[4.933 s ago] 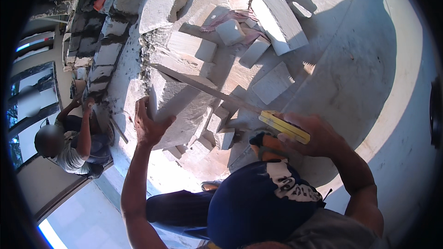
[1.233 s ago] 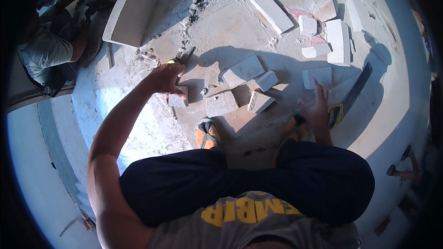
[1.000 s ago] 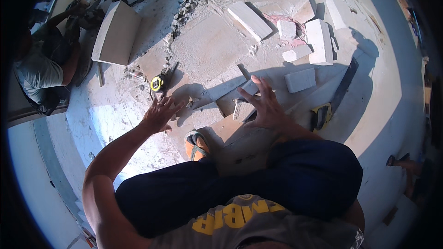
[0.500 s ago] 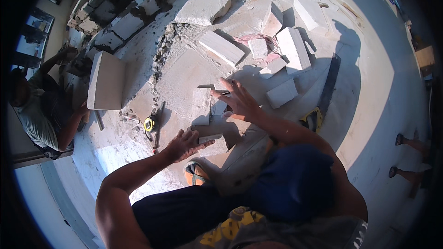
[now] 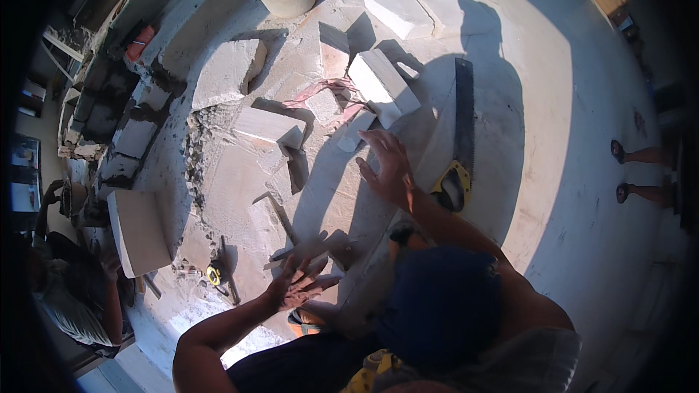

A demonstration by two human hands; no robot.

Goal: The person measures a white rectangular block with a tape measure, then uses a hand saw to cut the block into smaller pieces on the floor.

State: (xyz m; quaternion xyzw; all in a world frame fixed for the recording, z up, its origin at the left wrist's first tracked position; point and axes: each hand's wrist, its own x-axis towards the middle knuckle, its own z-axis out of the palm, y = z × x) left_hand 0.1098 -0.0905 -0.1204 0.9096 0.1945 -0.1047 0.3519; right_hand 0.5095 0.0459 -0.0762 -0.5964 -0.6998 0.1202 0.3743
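My left hand [image 5: 298,290] is open, its fingers spread just over a pale block piece [image 5: 328,271] near my foot. My right hand [image 5: 391,171] is raised over the floor with fingers apart, nothing visible in it. Just beyond its fingertips lies a small white block [image 5: 355,132]. A narrow pale block [image 5: 268,224] with a thin dark strip [image 5: 282,217] along it lies ahead of my left hand. Farther off is a longer white block [image 5: 269,126], a smaller piece [image 5: 271,160] against its near side. What lies under my right hand is hidden.
A handsaw [image 5: 464,120] with a yellow handle lies right; a yellow tape measure [image 5: 213,275] left. Larger white blocks [image 5: 382,87], rubble [image 5: 195,164] and a mortar bucket [image 5: 287,0] are beyond. A person [image 5: 69,298] works at left; another's legs [image 5: 644,155] show right.
The view has turned, shifting the floor things leftward. My right hand has come away from the pieces between my hands. A small piece now appears beside the longer block.
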